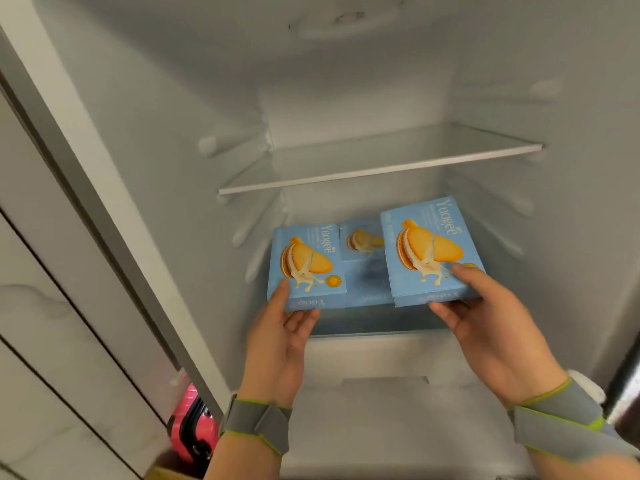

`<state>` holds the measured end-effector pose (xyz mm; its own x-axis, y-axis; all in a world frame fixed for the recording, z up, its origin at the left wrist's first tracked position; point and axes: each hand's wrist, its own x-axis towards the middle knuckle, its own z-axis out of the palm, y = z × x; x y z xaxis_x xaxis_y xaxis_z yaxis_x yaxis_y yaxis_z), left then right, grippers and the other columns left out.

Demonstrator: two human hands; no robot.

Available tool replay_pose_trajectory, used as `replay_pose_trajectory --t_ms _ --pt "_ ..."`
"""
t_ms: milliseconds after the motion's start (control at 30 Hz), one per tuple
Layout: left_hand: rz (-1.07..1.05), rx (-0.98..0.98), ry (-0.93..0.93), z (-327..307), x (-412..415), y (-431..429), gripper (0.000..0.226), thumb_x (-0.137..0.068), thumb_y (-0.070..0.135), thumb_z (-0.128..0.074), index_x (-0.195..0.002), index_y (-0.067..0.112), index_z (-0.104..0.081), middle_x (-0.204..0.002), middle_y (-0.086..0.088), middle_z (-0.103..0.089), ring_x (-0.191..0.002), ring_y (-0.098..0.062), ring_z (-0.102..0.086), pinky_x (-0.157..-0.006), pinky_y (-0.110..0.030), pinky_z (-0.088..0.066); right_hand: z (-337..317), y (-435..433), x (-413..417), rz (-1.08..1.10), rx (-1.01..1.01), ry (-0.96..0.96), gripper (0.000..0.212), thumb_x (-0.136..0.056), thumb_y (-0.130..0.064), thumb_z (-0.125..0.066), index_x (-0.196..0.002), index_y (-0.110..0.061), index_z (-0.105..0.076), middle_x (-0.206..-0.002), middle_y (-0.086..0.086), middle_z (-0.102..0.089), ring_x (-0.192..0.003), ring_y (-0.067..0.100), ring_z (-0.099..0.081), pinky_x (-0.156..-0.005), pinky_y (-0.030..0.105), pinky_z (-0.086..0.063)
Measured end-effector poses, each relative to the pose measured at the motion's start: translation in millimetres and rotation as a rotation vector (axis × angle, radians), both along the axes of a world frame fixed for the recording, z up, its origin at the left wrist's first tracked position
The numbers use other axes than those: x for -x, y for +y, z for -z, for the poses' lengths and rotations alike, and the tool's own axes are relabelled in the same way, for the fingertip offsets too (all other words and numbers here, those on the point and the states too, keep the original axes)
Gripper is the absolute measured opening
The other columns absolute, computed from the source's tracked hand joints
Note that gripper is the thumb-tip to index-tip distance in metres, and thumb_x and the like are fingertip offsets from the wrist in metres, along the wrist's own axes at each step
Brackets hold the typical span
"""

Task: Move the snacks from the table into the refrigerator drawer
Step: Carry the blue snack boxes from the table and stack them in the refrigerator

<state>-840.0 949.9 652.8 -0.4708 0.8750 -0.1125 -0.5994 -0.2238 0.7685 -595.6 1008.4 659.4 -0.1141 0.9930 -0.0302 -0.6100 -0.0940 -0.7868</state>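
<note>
Inside the open refrigerator, my left hand (282, 336) grips the near edge of a blue biscuit box (306, 263), thumb on top and fingers beneath. My right hand (485, 327) holds a second blue biscuit box (431, 251) the same way, a little higher and to the right. Both boxes hover over the lower glass surface (363, 327). Between them, further back, lies a third blue box (362, 239), with its reflection on the glass. The white drawer front (367, 362) sits just below my hands.
A glass shelf (381, 168) spans the refrigerator above the boxes. The fridge's white side walls (166, 140) carry moulded rails. A grey door frame (86, 188) runs down the left. A pink suitcase (192, 427) stands on the floor at lower left.
</note>
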Motion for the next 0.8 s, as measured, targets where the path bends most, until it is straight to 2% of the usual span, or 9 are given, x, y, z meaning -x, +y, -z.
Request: replay_pose_trajectory --t_ms 200,267,367,467,533,600,633,733,800 --pt "-0.004 0.012 0.066 11.6 18.2 38.6 0.047 -0.096 0.042 -0.069 -0.132 0.011 -0.068 -0.123 -0.011 -0.076 -0.116 -0.026 -0.072 -0.094 -0.038 -0.058 0.8 20.2 7.6 0.071 -0.001 -0.007 0.027 -0.094 -0.022 -0.068 -0.121 -0.017 -0.070 -0.115 0.002 -0.073 -0.104 0.018 -0.069 -0.099 0.038 -0.052" --pt "-0.020 0.012 0.122 19.3 21.3 44.0 0.053 -0.093 0.047 -0.070 -0.130 0.009 -0.067 -0.115 -0.013 -0.074 -0.108 -0.027 -0.073 -0.092 -0.039 -0.061 1.8 24.6 9.1 0.093 0.002 -0.001 0.025 -0.094 -0.022 -0.068 -0.118 -0.017 -0.070 -0.113 0.002 -0.072 -0.101 0.017 -0.070 -0.096 0.037 -0.052" --pt "-0.062 -0.009 0.274 28.6 23.4 50.4 0.044 -0.094 0.043 -0.069 -0.127 0.013 -0.067 -0.106 -0.013 -0.069 -0.095 -0.023 -0.070 -0.091 -0.043 -0.062 2.7 30.5 11.9 0.104 -0.001 -0.006 0.026 -0.095 -0.022 -0.068 -0.119 -0.016 -0.071 -0.114 0.002 -0.073 -0.101 0.017 -0.070 -0.095 0.036 -0.052" --pt "-0.150 -0.041 0.428 31.3 24.2 57.9 0.038 -0.096 0.028 -0.072 -0.130 0.014 -0.061 -0.111 -0.013 -0.070 -0.087 -0.019 -0.071 -0.082 -0.039 -0.064 1.3 35.1 15.3 0.112 -0.003 0.000 0.028 -0.094 -0.022 -0.068 -0.121 -0.015 -0.072 -0.116 0.003 -0.074 -0.104 0.019 -0.069 -0.098 0.038 -0.052" --pt "-0.209 -0.040 0.533 31.0 25.3 63.4 0.051 -0.094 0.020 -0.075 -0.140 0.018 -0.052 -0.120 -0.005 -0.072 -0.092 -0.015 -0.074 -0.078 -0.033 -0.063 -0.1 37.1 17.7 0.117 -0.004 0.000 0.026 -0.094 -0.022 -0.068 -0.119 -0.015 -0.072 -0.114 0.002 -0.074 -0.102 0.018 -0.069 -0.095 0.037 -0.052" --pt "-0.263 -0.034 0.609 31.4 26.2 67.3 0.069 -0.090 0.018 -0.079 -0.148 0.023 -0.043 -0.128 0.003 -0.068 -0.103 -0.007 -0.073 -0.082 -0.029 -0.062 -0.7 38.6 19.2 0.118 -0.003 -0.001 0.025 -0.094 -0.023 -0.068 -0.118 -0.016 -0.072 -0.112 0.002 -0.074 -0.100 0.018 -0.069 -0.093 0.036 -0.052" --pt "-0.290 -0.036 0.649 33.1 26.8 68.4 0.075 -0.088 0.022 -0.082 -0.150 0.025 -0.040 -0.133 0.004 -0.066 -0.110 -0.006 -0.070 -0.089 -0.031 -0.061 -0.7 39.6 19.8 0.115 -0.003 -0.003 0.025 -0.094 -0.023 -0.068 -0.118 -0.016 -0.072 -0.112 0.002 -0.074 -0.100 0.017 -0.069 -0.093 0.036 -0.052" --pt "-0.354 0.024 0.816 42.5 26.9 69.7 0.091 -0.077 0.055 -0.080 -0.154 0.033 -0.037 -0.144 0.009 -0.049 -0.134 -0.014 -0.055 -0.109 -0.047 -0.051 -0.4 42.1 20.3 0.112 -0.001 -0.009 0.028 -0.094 -0.024 -0.069 -0.120 -0.016 -0.073 -0.115 0.002 -0.074 -0.101 0.017 -0.069 -0.092 0.036 -0.052" --pt "-0.376 0.038 0.864 44.6 26.0 68.0 0.092 -0.078 0.057 -0.078 -0.156 0.037 -0.033 -0.144 0.014 -0.040 -0.140 -0.015 -0.047 -0.114 -0.048 -0.046 -0.2 44.0 19.8 0.117 -0.002 -0.010 0.029 -0.094 -0.024 -0.069 -0.122 -0.015 -0.072 -0.115 0.003 -0.074 -0.101 0.018 -0.069 -0.090 0.036 -0.053"
